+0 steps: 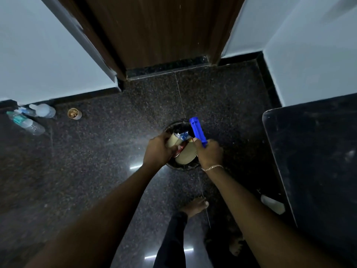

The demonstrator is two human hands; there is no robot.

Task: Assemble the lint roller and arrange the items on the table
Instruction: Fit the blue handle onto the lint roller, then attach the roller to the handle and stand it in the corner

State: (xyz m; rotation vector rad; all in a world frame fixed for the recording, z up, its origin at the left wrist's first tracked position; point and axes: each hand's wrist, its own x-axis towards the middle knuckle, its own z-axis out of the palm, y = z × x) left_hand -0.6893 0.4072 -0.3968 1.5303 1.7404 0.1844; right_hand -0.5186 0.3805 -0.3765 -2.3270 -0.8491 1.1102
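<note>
Directly above the bin (174,126), the right hand (209,153) is clamped on the blue handle (198,130); the left hand (157,149) is curled round the wrapping (180,135) beside the roll (186,154). Likely fault: a slack grip drops the roll into the bin

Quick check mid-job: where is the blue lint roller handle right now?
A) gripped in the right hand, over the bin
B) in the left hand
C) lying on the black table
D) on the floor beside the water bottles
A: the right hand grips the lower end of the blue lint roller handle above the dark bin, while the left hand holds a tan cylinder.
</note>
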